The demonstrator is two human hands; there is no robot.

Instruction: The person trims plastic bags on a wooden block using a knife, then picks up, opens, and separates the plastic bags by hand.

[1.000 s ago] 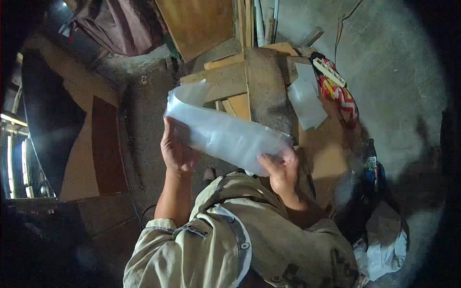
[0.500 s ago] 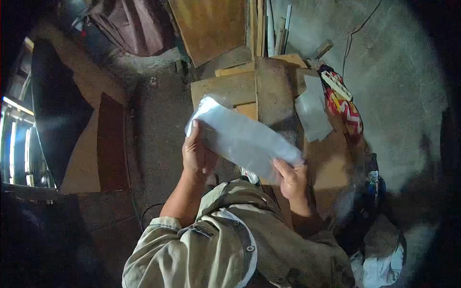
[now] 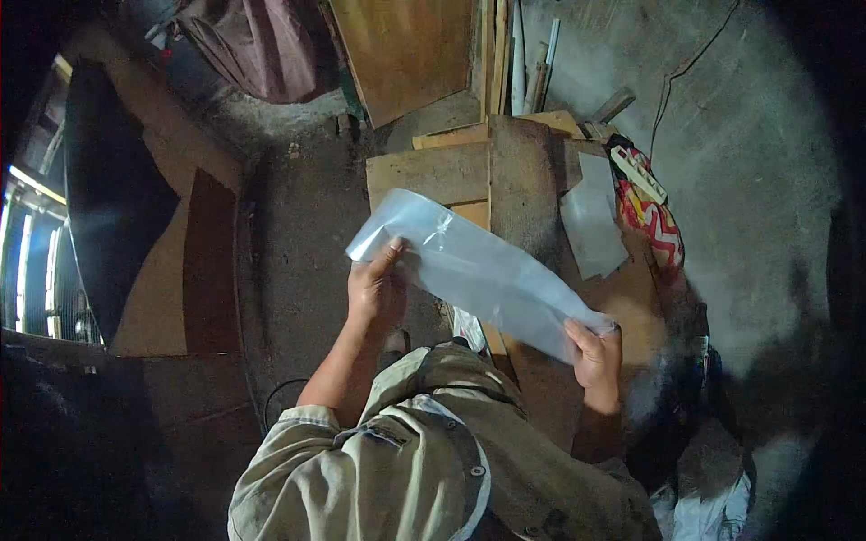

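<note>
A long strip of clear plastic sheeting (image 3: 487,270) stretches slantwise between my two hands, higher at the left end and lower at the right. My left hand (image 3: 377,281) grips it near its left end, thumb on top, and the sheeting curls over beyond the thumb. At the right end my right hand (image 3: 595,356) pinches the plastic between thumb and fingers; the fingers are partly hidden under it. Beyond the right hand, flat clear sheets (image 3: 594,221) lie on a wooden board (image 3: 523,180).
A power strip (image 3: 639,175) rests on a red and yellow patterned cloth (image 3: 651,221) at the right. Wooden boards (image 3: 428,176) lie ahead. Brown cardboard (image 3: 153,307) and dark material (image 3: 113,198) stand left. A white bag (image 3: 713,514) is at the lower right.
My right hand has moved right and down, and my left hand slightly right. The plastic strip is now drawn out longer between them. The view has shifted a little.
</note>
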